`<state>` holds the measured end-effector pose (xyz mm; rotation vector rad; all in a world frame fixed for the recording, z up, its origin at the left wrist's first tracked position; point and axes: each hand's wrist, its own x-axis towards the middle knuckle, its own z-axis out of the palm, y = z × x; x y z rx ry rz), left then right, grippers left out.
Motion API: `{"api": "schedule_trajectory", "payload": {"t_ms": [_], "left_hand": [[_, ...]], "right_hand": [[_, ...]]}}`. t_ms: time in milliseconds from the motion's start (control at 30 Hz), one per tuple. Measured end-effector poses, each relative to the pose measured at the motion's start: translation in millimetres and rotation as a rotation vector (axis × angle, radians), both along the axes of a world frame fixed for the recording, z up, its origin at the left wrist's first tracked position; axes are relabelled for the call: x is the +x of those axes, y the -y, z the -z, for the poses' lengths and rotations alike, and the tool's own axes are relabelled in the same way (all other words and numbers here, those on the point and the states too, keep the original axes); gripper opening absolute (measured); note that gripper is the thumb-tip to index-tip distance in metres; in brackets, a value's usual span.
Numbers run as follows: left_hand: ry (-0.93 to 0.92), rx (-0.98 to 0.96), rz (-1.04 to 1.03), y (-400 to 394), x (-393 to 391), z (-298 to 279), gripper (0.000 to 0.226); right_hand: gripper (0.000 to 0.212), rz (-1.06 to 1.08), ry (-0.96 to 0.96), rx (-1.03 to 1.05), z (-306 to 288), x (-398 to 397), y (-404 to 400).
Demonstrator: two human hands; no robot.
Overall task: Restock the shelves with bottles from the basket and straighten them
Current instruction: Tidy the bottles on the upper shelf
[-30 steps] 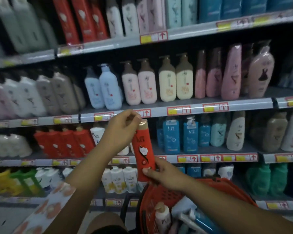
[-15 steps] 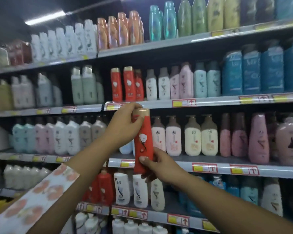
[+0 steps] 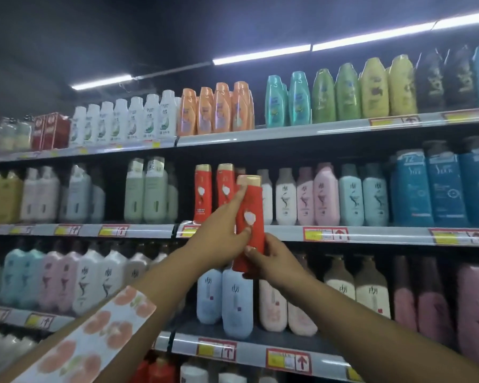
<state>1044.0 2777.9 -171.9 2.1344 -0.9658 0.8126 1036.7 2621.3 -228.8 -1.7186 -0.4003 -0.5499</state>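
Observation:
I hold a red bottle [image 3: 250, 214] with a gold cap and a white flower mark upright in front of the shelves. My left hand [image 3: 219, 239] grips its left side, one finger reaching up near the cap. My right hand [image 3: 271, 261] grips its base from the right. Just behind it, on the second shelf [image 3: 371, 234], stand two matching red bottles [image 3: 213, 193]. The held bottle's cap is level with their caps, to their right. The basket is out of view.
White, pink and pale blue bottles [image 3: 324, 197] stand right of the red ones on the same shelf. Orange, teal and green bottles [image 3: 288, 100] line the top shelf. Pump bottles [image 3: 238, 299] fill the shelf below my hands.
Both hands have raised the red bottle from basket height up to the second shelf, beside the matching red bottles. My view has tilted upward; the basket has dropped out of sight.

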Motion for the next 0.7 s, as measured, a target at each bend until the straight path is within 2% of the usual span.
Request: {"api": "schedule_trajectory", "payload": {"t_ms": [100, 200, 267, 367, 700], "left_hand": [[0.01, 0.047, 0.01, 11.4, 27.6, -7.5, 0.085], [0.043, 0.053, 0.027, 24.5, 54.8, -10.5, 0.076], [0.041, 0.034, 0.036, 34.3, 70.5, -11.4, 0.074], [0.04, 0.016, 0.039, 48.2, 88.4, -13.8, 0.072], [0.028, 0.057, -0.039, 68.5, 139.0, -8.6, 0.079]], "right_hand": [[0.018, 0.018, 0.0, 0.009, -36.2, 25.3, 12.6], [0.024, 0.1, 0.017, -0.028, -68.1, 51.0, 26.8], [0.027, 0.062, 0.01, 0.029, -82.3, 67.1, 33.3], [0.023, 0.035, -0.012, 0.065, -93.8, 84.1, 37.2], [0.031, 0.148, 0.031, -0.067, -110.5, 155.1, 51.9]]}}
